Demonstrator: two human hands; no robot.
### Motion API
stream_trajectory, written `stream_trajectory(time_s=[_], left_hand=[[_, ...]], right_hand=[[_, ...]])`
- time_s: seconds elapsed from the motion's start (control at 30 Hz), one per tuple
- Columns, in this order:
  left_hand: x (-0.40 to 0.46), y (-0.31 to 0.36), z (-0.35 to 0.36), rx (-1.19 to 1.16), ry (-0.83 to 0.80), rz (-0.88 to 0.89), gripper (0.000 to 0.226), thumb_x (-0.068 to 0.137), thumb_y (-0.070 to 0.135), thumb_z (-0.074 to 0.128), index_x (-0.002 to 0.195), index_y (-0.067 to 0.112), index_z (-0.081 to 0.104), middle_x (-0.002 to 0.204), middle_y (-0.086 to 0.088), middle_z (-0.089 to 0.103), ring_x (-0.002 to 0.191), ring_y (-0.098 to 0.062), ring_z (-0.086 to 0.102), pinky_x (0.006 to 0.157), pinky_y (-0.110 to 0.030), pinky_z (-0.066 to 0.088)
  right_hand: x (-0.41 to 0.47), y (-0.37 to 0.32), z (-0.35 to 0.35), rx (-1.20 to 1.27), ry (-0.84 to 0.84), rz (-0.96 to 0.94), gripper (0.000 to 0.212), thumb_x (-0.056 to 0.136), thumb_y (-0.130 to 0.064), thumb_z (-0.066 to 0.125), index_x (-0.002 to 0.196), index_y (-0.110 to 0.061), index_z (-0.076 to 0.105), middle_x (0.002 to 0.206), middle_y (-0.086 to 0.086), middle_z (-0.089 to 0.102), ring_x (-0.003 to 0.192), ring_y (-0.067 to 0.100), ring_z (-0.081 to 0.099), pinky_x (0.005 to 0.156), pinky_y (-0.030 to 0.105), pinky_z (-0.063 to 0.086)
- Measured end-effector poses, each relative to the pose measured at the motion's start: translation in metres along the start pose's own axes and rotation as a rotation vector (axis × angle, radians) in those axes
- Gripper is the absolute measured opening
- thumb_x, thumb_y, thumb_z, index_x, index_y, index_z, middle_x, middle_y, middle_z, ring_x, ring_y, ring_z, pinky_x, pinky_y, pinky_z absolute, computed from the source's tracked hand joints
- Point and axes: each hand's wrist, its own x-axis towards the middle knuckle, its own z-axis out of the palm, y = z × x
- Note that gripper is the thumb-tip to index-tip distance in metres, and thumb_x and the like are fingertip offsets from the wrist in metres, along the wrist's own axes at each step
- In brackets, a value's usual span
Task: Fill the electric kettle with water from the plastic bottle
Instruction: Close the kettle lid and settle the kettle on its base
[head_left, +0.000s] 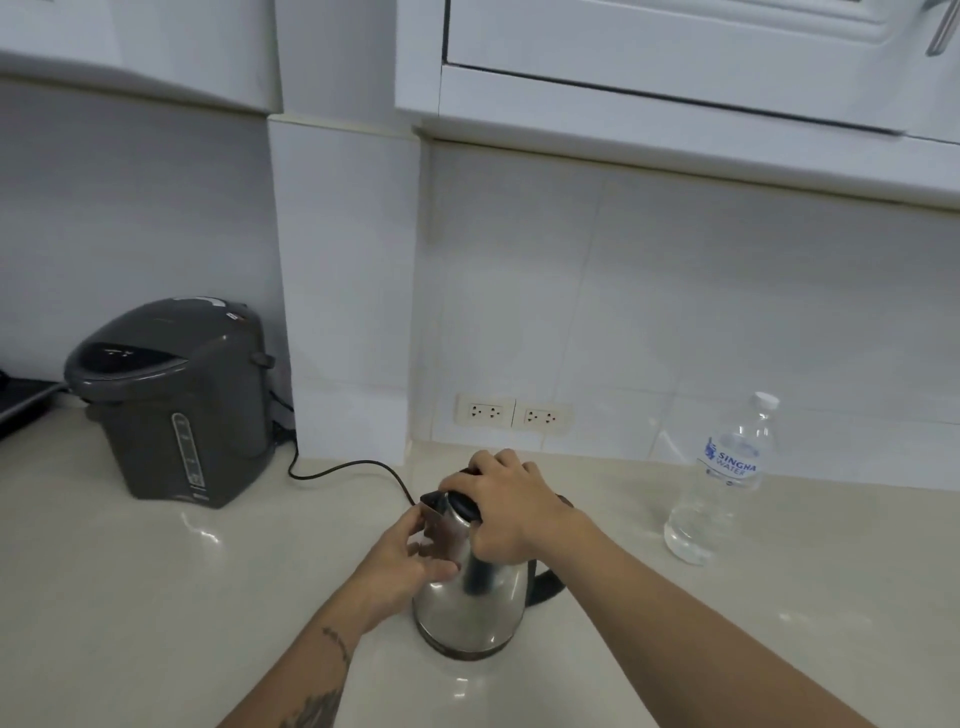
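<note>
The electric kettle (470, 587) stood upright on the counter (156, 597). The right hand (511, 512) was clamped over its lid, the left hand (410, 558) bracing the body, fingers loosely spread. The capped plastic bottle (724, 480) stood upright well to the right, nearer the right hand.

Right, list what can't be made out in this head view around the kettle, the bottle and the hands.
- Kettle lid: mostly covered by the right hand, so open or shut is unclear.
- Kettle's inside and water level: hidden by its steel wall.
- Kettle handle: partly behind the right forearm.
- Left hand fingertips: blurred against the spout.
- Plastic bottle: water level hard to read through clear plastic; small label print too small.
- Cord: its far end vanishes behind the grey dispenser.
</note>
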Motion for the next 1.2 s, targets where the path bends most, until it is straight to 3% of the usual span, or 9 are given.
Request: stream_trajectory(time_s=[0.1, 0.27, 0.53, 0.73, 0.97, 1.2], left_hand=[[0.002, -0.002, -0.002, 0.016, -0.006, 0.008, 0.057, 0.076, -0.002, 0.079, 0.119, 0.03, 0.061, 0.125, 0.008, 0.062, 0.114, -0.017, 0.066, 0.089, -0.027, 0.051], [0.005, -0.004, -0.003, 0.045, 0.001, -0.004, 0.065, 0.077, 0.002, 0.081, 0.127, 0.036, 0.057, 0.127, 0.016, 0.057, 0.113, -0.01, 0.065, 0.095, -0.03, 0.05], [0.007, -0.006, -0.006, 0.057, -0.003, 0.003, 0.066, 0.075, 0.004, 0.083, 0.128, 0.035, 0.058, 0.13, 0.015, 0.057, 0.112, -0.006, 0.064, 0.095, -0.03, 0.05], [0.005, -0.009, -0.005, 0.074, 0.016, 0.016, 0.066, 0.076, 0.006, 0.083, 0.129, 0.036, 0.058, 0.13, 0.016, 0.058, 0.113, -0.006, 0.064, 0.089, -0.026, 0.05], [0.004, -0.011, -0.005, 0.105, 0.026, 0.009, 0.071, 0.078, 0.01, 0.083, 0.136, 0.037, 0.053, 0.131, 0.018, 0.056, 0.118, -0.009, 0.06, 0.086, -0.022, 0.048], [0.006, -0.014, -0.006, 0.12, 0.019, 0.008, 0.071, 0.078, 0.013, 0.084, 0.137, 0.039, 0.052, 0.134, 0.016, 0.055, 0.119, -0.01, 0.061, 0.088, -0.024, 0.048]], right_hand=[[-0.002, 0.008, -0.001, 0.184, 0.044, 0.018, 0.076, 0.083, -0.027, 0.062, 0.151, -0.039, 0.033, 0.146, 0.001, 0.042, 0.136, 0.028, 0.032, 0.112, 0.047, 0.031], [-0.003, 0.037, -0.002, 0.512, 0.157, 0.273, 0.068, 0.088, -0.038, 0.064, 0.15, -0.038, 0.035, 0.148, -0.001, 0.043, 0.14, 0.027, 0.036, 0.115, 0.047, 0.029], [0.012, 0.022, 0.008, 0.513, 0.14, 0.422, 0.066, 0.083, -0.064, 0.053, 0.141, -0.034, 0.045, 0.139, 0.0, 0.055, 0.132, 0.026, 0.047, 0.114, 0.051, 0.022], [0.017, 0.012, 0.012, 0.481, 0.233, 0.478, 0.052, 0.086, -0.049, 0.052, 0.133, -0.028, 0.055, 0.119, -0.004, 0.067, 0.115, 0.023, 0.058, 0.112, 0.05, 0.024], [0.021, 0.011, 0.015, 0.456, 0.254, 0.497, 0.053, 0.086, -0.041, 0.053, 0.138, -0.029, 0.051, 0.108, -0.006, 0.066, 0.109, 0.023, 0.063, 0.116, 0.053, 0.014], [0.019, 0.024, 0.011, 0.448, 0.14, 0.461, 0.061, 0.083, -0.066, 0.054, 0.137, -0.036, 0.05, 0.131, -0.006, 0.062, 0.125, 0.022, 0.055, 0.112, 0.051, 0.019]])
